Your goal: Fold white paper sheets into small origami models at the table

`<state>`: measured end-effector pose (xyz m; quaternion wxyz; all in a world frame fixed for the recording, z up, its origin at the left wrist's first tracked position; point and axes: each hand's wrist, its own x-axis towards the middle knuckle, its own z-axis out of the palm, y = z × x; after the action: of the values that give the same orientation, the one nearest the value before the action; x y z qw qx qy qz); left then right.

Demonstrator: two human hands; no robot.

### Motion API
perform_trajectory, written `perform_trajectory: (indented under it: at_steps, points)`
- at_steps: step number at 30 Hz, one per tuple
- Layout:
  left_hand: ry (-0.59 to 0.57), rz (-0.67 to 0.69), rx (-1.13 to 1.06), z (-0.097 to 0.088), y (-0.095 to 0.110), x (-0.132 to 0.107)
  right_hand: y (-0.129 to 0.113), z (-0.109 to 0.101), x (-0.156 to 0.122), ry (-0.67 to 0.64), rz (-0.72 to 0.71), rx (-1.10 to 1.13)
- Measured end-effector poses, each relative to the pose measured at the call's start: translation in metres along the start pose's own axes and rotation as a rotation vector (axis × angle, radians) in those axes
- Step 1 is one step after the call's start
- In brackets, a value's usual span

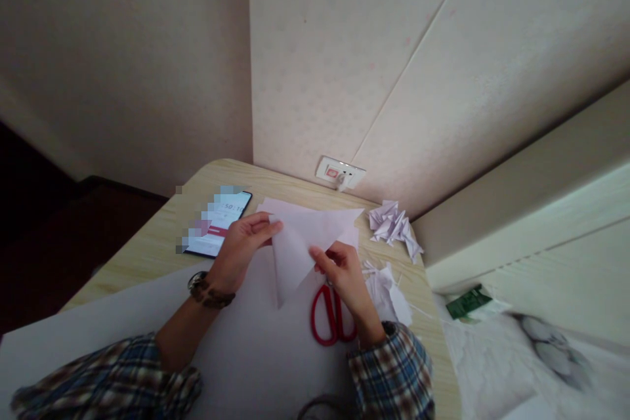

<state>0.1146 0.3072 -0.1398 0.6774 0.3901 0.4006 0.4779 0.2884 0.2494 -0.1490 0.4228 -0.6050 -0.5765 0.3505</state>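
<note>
A folded sheet of white paper (pixel 300 246) is held up between my two hands, its lower corner pointing down. My left hand (pixel 241 243) pinches its left edge between thumb and fingers. On the right edge, my right hand (pixel 342 269) grips the paper with thumb and bent fingers. Red-handled scissors (pixel 325 321) lie just below my right hand, their blades hidden behind hand and paper. Other white sheets (pixel 275 205) lie flat behind the held one.
A lit phone (pixel 219 226) lies at the left. Folded paper pieces (pixel 391 223) are heaped at the back right, with paper scraps (pixel 388 295) in front. A wall socket with a plug (pixel 340 172) sits above the wooden table's (pixel 216 174) back edge.
</note>
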Motion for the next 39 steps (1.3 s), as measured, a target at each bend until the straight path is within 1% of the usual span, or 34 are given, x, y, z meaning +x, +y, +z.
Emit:
perform_trajectory:
  at_steps: [2,4,11,15,18,20,21,24,26,28,30,33,35,37,39]
  points:
    - [0.056,0.020,-0.026,-0.001,0.001,0.001,0.000,0.000,0.000,0.002,-0.005,0.000]
    - [0.081,0.036,-0.021,-0.001,0.001,0.002,0.000,0.001,0.000,0.010,-0.020,-0.002]
    - [0.066,0.082,-0.002,-0.002,0.002,0.001,-0.004,0.000,-0.001,0.030,-0.041,-0.010]
    - [0.086,0.194,0.058,-0.003,0.002,0.000,-0.008,-0.001,-0.002,0.090,-0.019,0.040]
    - [0.099,0.330,0.102,-0.003,0.001,0.001,-0.010,-0.001,-0.003,0.148,-0.024,0.106]
    - [0.071,0.398,0.107,-0.004,0.001,0.001,-0.011,-0.001,-0.004,0.186,-0.044,0.123]
    - [0.048,0.410,0.104,-0.004,0.001,0.001,-0.011,-0.002,-0.005,0.200,-0.066,0.132]
    - [-0.030,0.380,0.094,-0.004,0.002,-0.002,-0.011,-0.004,-0.008,0.207,-0.173,0.139]
    - [-0.039,0.344,0.052,-0.003,0.003,-0.005,-0.012,-0.006,-0.010,0.227,-0.252,0.116]
    - [-0.018,0.292,0.007,-0.002,0.004,-0.006,-0.012,-0.007,-0.011,0.250,-0.304,0.073]
    - [0.014,0.258,0.007,-0.001,0.003,-0.004,-0.012,-0.008,-0.011,0.256,-0.340,0.025]
    - [0.051,0.252,0.098,-0.002,0.001,0.002,-0.010,-0.008,-0.010,0.256,-0.403,-0.045]
    - [0.064,0.215,0.147,-0.003,-0.001,0.005,-0.008,-0.009,-0.009,0.260,-0.437,-0.066]
    - [0.069,0.160,0.178,-0.005,-0.002,0.007,-0.005,-0.011,-0.009,0.251,-0.443,-0.064]
    - [0.068,0.130,0.221,-0.006,-0.003,0.007,-0.004,-0.011,-0.009,0.235,-0.404,-0.036]
